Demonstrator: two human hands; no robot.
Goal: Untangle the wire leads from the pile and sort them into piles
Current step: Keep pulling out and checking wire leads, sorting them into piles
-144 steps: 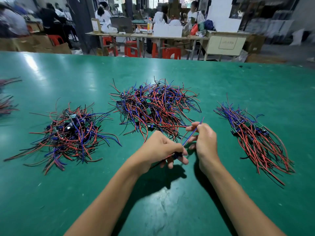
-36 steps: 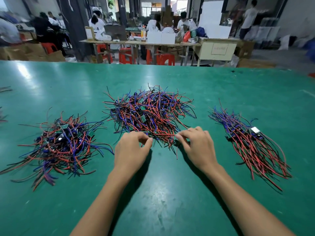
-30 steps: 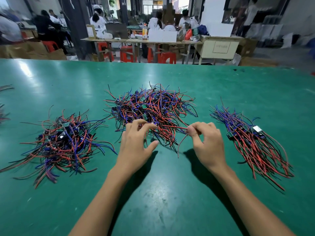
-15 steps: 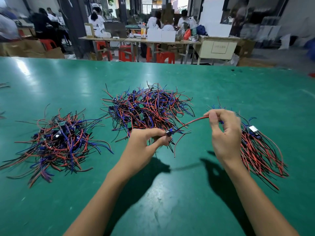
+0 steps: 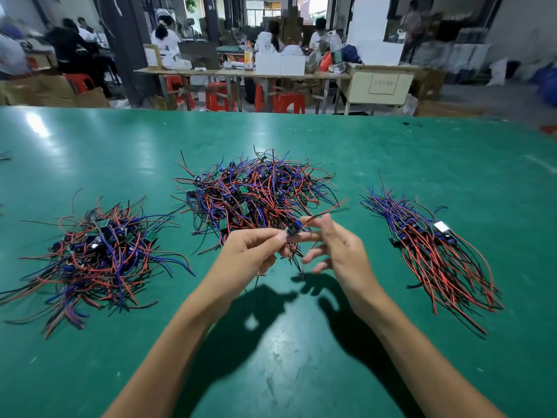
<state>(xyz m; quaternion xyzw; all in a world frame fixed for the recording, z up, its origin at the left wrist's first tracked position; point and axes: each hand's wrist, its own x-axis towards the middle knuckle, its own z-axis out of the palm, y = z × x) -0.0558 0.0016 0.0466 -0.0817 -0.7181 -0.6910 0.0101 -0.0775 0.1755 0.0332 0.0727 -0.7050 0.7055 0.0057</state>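
Left pile [image 5: 99, 251]: loose tangle of red, blue and black leads on the green table [image 5: 301, 372], ends splayed every way, no common axis.

Middle pile [image 5: 256, 194]: the densest knot, small green boards buried in it. This looks like the source still to be worked.

Left hand [image 5: 256, 254]: raised just in front of the middle pile, thumb and forefinger pinching one wire lead [image 5: 294, 228] at its small dark-blue module.

The lead's red and black wires run up and to the right from the module, blurred at the tip; other strands hang down below the pinch. Long axis roughly left-low to right-high.

Right hand [image 5: 337, 248]: thumb and forefinger closed on the wire just right of the module, other fingers spread loose.

Step in hand, by my reading: straightening a freed lead. Best done by keeping the module pinned and stroking the wires outward along their length, gathering the hanging strands too.

Sorted pile [image 5: 431, 254], right: leads combed parallel, modules at the far-left end, tails toward the near right. Lay the new one matching that.
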